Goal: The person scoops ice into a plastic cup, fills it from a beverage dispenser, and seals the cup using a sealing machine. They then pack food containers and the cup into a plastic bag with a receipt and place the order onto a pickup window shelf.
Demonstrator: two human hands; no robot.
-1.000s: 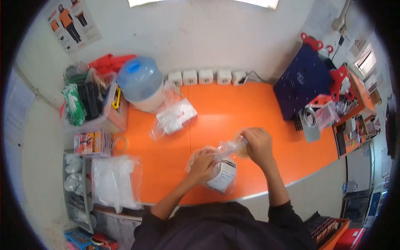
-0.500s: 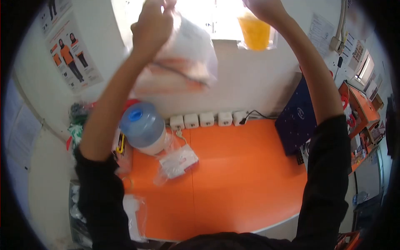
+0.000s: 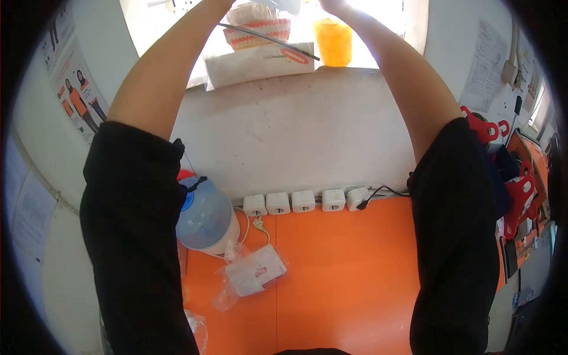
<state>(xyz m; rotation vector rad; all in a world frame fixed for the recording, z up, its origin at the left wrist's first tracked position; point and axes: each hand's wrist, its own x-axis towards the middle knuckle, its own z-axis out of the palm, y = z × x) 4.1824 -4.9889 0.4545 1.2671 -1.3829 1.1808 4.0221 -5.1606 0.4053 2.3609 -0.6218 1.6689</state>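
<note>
Both arms reach up to the bright window ledge. My left hand (image 3: 222, 5) is cut off by the top edge, its fingers out of sight, beside a pale plastic item (image 3: 284, 5). Only part of my right hand (image 3: 335, 6) shows, washed out by glare, just above a yellow-orange container (image 3: 334, 42) on the ledge. Whether it touches the container is unclear. Left of the container, a red-and-white patterned item (image 3: 257, 34) sits above a long white box (image 3: 260, 65). A thin dark rod (image 3: 269, 40) slants across them.
Below, the orange table (image 3: 349, 254) holds a blue-topped water container (image 3: 205, 216) and a plastic-wrapped white box (image 3: 256, 271). White sockets (image 3: 303, 201) line the wall, with a black plug and cable at the right. Red-handled items (image 3: 520, 198) are at far right.
My hands have risen from the table to the window ledge. The clear bag and the yellow-orange item went up with them, and the view has tilted upward.
</note>
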